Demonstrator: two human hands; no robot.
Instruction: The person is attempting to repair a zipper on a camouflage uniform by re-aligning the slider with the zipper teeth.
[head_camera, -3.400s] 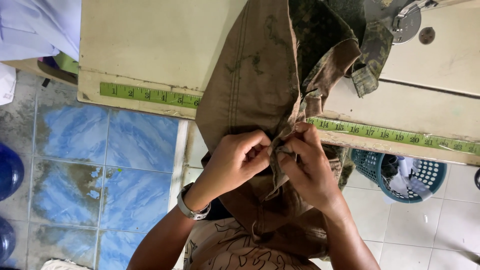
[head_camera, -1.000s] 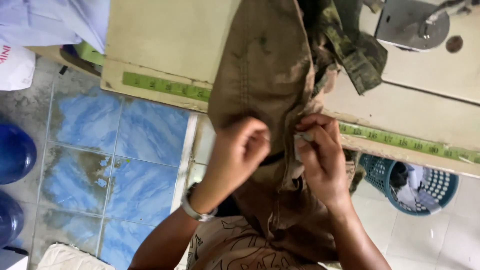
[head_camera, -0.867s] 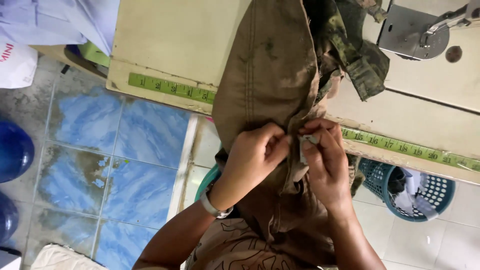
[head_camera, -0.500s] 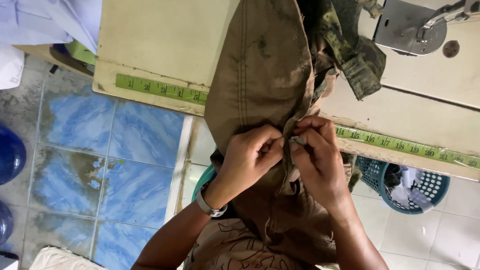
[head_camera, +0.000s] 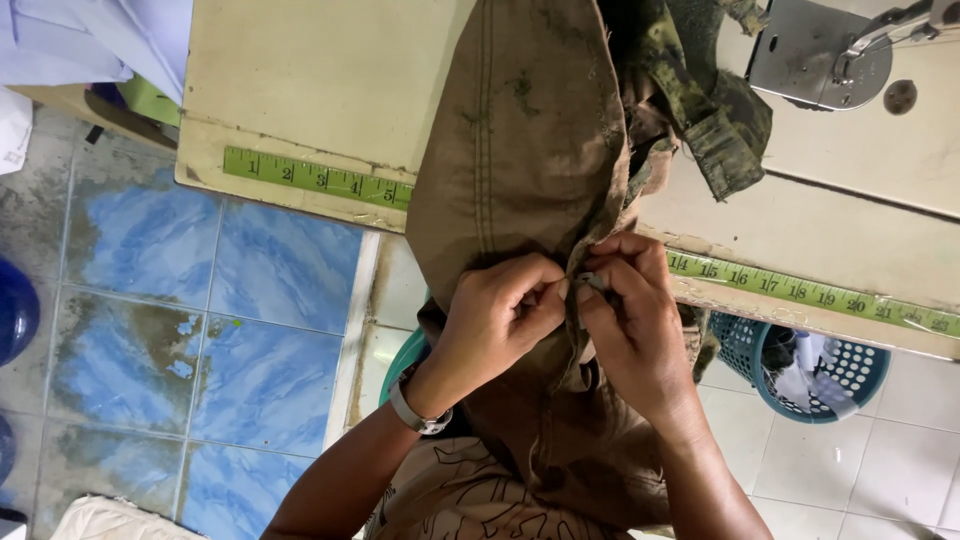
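Both hands pinch one seam of a brown garment (head_camera: 520, 150). The left hand (head_camera: 500, 320) and right hand (head_camera: 635, 325) meet, fingertips closed on a small fold, seemingly to keep it taut for close work. The cloth drapes off the edge of the sewing table (head_camera: 300, 90) into the lap. A green tape measure (head_camera: 315, 178) lines that edge; a teal basket (head_camera: 760, 365) sits right.

A cream sewing table (head_camera: 300, 80) carries brown fabric (head_camera: 520, 150), a camouflage garment (head_camera: 700, 100) and a green edge tape measure (head_camera: 310, 178)
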